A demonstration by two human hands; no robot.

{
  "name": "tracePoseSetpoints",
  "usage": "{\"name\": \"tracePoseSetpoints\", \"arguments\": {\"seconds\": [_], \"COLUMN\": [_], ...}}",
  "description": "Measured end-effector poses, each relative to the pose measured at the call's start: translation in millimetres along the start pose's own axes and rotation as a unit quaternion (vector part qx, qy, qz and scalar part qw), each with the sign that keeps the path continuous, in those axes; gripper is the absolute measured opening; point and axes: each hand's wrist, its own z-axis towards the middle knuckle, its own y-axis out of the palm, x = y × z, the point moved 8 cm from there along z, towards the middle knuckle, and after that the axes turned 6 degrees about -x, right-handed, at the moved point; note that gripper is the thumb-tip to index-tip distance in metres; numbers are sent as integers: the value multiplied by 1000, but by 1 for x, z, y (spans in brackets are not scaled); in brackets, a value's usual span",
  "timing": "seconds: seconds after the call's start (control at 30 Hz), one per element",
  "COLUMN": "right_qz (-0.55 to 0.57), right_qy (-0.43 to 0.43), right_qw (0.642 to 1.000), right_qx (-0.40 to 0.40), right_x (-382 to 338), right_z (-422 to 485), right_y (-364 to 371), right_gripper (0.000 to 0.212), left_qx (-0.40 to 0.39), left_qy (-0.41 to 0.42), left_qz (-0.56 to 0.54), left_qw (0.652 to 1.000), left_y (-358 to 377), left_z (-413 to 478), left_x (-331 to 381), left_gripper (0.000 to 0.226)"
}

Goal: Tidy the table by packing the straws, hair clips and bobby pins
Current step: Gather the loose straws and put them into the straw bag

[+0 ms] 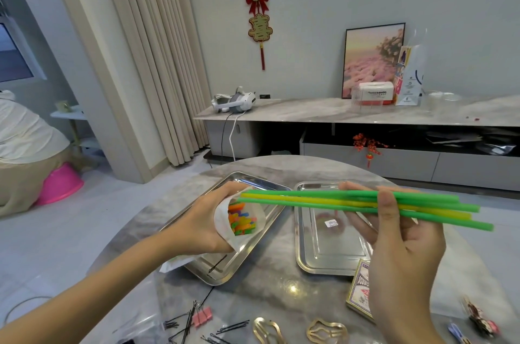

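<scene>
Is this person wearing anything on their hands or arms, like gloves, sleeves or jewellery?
No. The left hand and right hand are bare, with no gloves, rings or bracelets showing. The left forearm and right forearm are uncovered as far as the picture reaches: no sleeve, watch, strap or cable appears.

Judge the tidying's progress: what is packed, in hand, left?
Packed: colourful straws in the white bag gripped by the left hand. In hand: the right hand holds long green and yellow plastic straws near its mouth. Left: black wire bobby pins and gold metal hair clips, loose.
</scene>
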Motion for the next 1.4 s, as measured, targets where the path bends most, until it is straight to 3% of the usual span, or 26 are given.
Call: {"name": "tracePoseSetpoints", "arguments": {"seconds": [0.23, 0.33, 0.53, 0.73, 0.87, 1.03, 1.17, 1.23, 1.33, 1.4], "right_qz": [-33, -31, -19, -41, -27, -38, -219, -264, -232, -219], "right_qy": [-28, -16, 56, 80, 78, 106, 13, 2, 40, 36], "right_qw": [999, 999, 998, 996, 996, 991, 964, 945, 939, 938], "right_qx": [-14, -8, 8, -14, 13, -69, -152, -194, -250, -266], "right_x": [2, 5, 15, 22, 21, 40, 39, 38, 37, 29], "right_z": [-9, -10, -9, -10, -10, -26, -34, -36, -40, -44], "right_y": [10, 10, 4, 4, -2, 17, 31, 35, 36, 34], "right_gripper": [15, 15, 12, 14, 16, 27, 17, 44, 95, 114], "left_qx": [-4, -4, 86, 156, 172, 120, 143, 173, 207, 225], "left_qy": [-17, -9, 0, -43, -4, 39, 41, 39, 17, -5], "left_qz": [-12, 31, 259, 289, 323, 317, 294, 282, 263, 233], "left_qw": [1000, 999, 962, 944, 931, 940, 944, 943, 942, 946], "left_y": [7, 10, 13, 9, 20, 49, 50, 44, 26, 9], "left_z": [0, -1, -1, -5, -9, -14, -19, -26, -36, -42], "left_x": [-1, 1, 12, 7, 34, 53, 65, 71, 72, 71], "left_gripper": [96, 98, 86, 86, 63, 64, 64, 63, 68, 73]}}
